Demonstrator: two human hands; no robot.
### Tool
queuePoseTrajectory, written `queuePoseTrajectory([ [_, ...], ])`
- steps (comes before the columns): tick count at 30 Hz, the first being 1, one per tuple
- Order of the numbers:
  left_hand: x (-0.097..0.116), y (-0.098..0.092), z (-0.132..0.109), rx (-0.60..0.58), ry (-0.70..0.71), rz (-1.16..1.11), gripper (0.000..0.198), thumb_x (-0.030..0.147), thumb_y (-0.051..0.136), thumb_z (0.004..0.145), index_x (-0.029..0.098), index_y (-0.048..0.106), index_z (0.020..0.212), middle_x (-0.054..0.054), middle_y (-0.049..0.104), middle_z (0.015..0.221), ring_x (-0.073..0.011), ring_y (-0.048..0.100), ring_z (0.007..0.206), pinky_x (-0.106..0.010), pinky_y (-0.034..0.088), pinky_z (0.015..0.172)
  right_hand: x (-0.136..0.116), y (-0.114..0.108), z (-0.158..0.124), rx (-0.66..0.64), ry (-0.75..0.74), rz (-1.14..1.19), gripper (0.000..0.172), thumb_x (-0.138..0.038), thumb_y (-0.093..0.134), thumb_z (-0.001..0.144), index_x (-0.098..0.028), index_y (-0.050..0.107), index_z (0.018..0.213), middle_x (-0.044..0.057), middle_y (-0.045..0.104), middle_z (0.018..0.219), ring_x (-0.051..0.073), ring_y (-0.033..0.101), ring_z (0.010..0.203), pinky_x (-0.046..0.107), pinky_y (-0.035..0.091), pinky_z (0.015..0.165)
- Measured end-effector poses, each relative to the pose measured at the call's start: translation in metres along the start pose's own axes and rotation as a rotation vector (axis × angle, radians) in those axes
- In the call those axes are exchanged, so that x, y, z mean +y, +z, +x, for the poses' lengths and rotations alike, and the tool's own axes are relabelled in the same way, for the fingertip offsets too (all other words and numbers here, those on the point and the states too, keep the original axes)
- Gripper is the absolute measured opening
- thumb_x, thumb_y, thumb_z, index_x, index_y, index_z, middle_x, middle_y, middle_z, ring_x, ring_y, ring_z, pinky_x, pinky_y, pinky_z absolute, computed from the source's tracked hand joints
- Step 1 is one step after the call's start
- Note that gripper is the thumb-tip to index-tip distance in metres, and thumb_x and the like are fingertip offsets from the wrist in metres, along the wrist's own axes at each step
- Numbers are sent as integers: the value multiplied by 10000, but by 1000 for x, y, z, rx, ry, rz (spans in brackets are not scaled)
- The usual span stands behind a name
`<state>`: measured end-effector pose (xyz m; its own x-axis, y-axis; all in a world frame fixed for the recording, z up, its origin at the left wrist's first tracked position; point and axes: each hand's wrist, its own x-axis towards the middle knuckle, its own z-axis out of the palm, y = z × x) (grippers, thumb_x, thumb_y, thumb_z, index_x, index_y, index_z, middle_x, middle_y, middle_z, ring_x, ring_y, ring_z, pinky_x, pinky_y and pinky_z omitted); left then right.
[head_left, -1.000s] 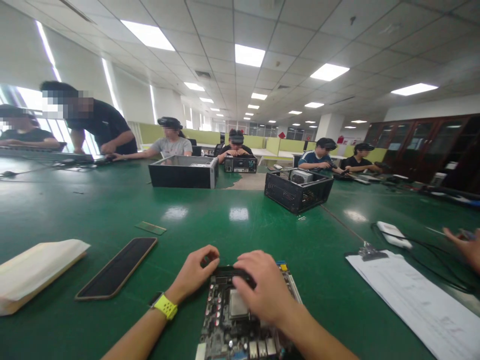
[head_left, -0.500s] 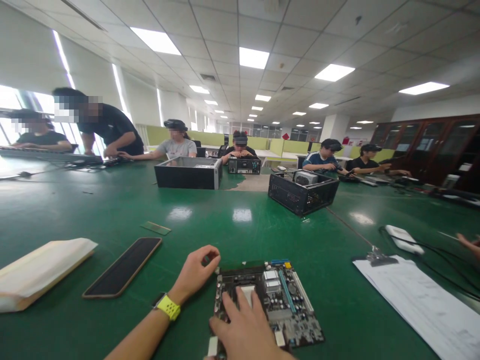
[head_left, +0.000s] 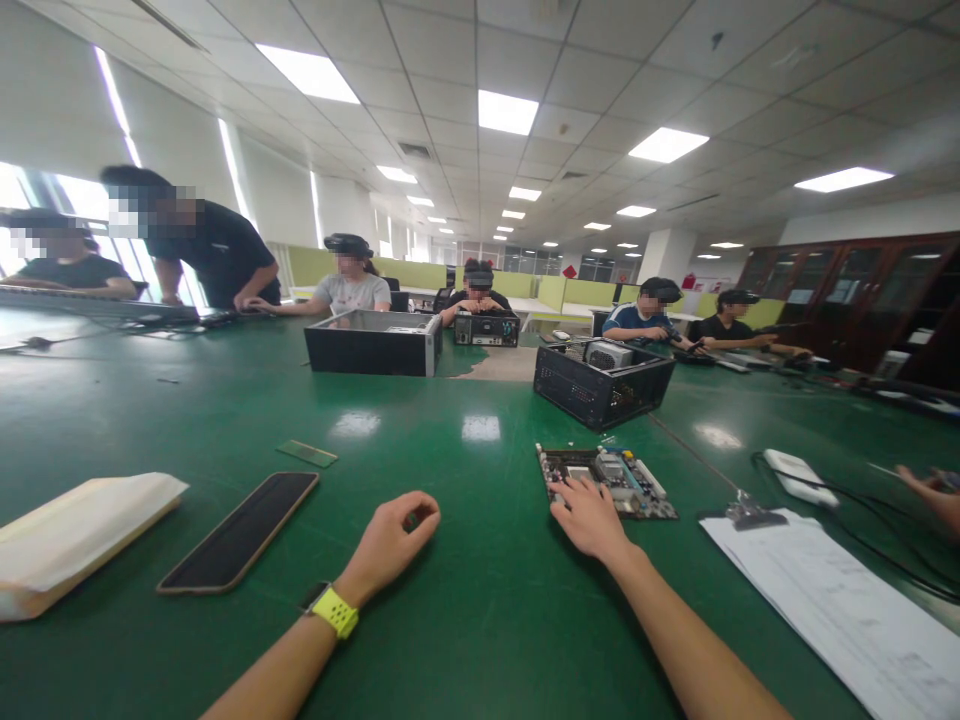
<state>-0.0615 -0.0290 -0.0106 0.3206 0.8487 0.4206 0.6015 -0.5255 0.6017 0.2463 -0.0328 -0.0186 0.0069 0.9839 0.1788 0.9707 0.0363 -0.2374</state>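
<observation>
My right hand (head_left: 590, 518) lies with fingers spread on the near left part of a motherboard (head_left: 634, 485), open and touching its surface. The board lies flat on the green table (head_left: 480, 620), with silver heatsinks, blue and white slots and a pale socket partly under my fingers. My left hand (head_left: 397, 540) rests on the table left of the board, apart from it. Its fingers curl round to the thumb in a loop, closed, and I see nothing held in it. A yellow watch strap (head_left: 335, 610) is on that wrist.
A phone (head_left: 240, 530), a paper packet (head_left: 82, 535) and a thin green strip (head_left: 307, 453) lie to the left. A clipboard (head_left: 832, 590) and a white cabled box (head_left: 799, 476) lie right. Computer cases (head_left: 604, 380) stand farther back. Several people work around the table.
The motherboard has moved away from me and to the right, with my right hand still on it. My left hand stays in nearly the same place and pose.
</observation>
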Motion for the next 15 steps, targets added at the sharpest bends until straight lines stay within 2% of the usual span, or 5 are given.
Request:
queuePoseTrajectory([
  [5, 0, 1, 1, -14, 19, 27, 205, 325, 489, 830, 180, 618, 766, -17, 660, 765, -160, 594, 709, -267, 467, 695, -26, -7, -18, 14, -52, 23, 367, -319, 406, 849, -259, 656, 1111, 91, 635, 1144, 302, 492, 1060, 476, 337, 893],
  [9, -3, 4, 1, -11, 36, 21, 196, 336, 482, 848, 186, 606, 822, -18, 649, 809, -164, 596, 749, -287, 479, 734, -66, -15, -51, -26, -219, 97, 375, -444, 443, 848, -252, 668, 1080, 99, 675, 1044, 314, 532, 996, 471, 350, 871],
  [11, -4, 6, 0, 3, 50, 15, 205, 351, 491, 850, 191, 599, 918, -34, 646, 895, -175, 595, 811, -309, 483, 775, -86, -21, -68, -96, -353, 226, 453, -538, 484, 818, -250, 637, 1132, 90, 673, 1057, 298, 559, 981, 432, 376, 873],
  [13, -5, 6, -1, 2, 74, 15, 275, 359, 524, 833, 195, 577, 1047, -64, 629, 1033, -201, 581, 924, -347, 469, 856, -99, -28, -77, -177, -457, 410, 471, -557, 498, 813, -264, 609, 1165, 57, 668, 1076, 244, 596, 932, 354, 426, 831],
  [15, -6, 4, -3, -39, 111, 17, 382, 347, 575, 795, 206, 548, 1149, -84, 592, 1159, -235, 539, 1051, -390, 421, 950, -102, -33, -76, -137, -461, 566, 409, -504, 490, 841, -263, 612, 1149, 32, 659, 1099, 198, 607, 927, 302, 445, 828],
])
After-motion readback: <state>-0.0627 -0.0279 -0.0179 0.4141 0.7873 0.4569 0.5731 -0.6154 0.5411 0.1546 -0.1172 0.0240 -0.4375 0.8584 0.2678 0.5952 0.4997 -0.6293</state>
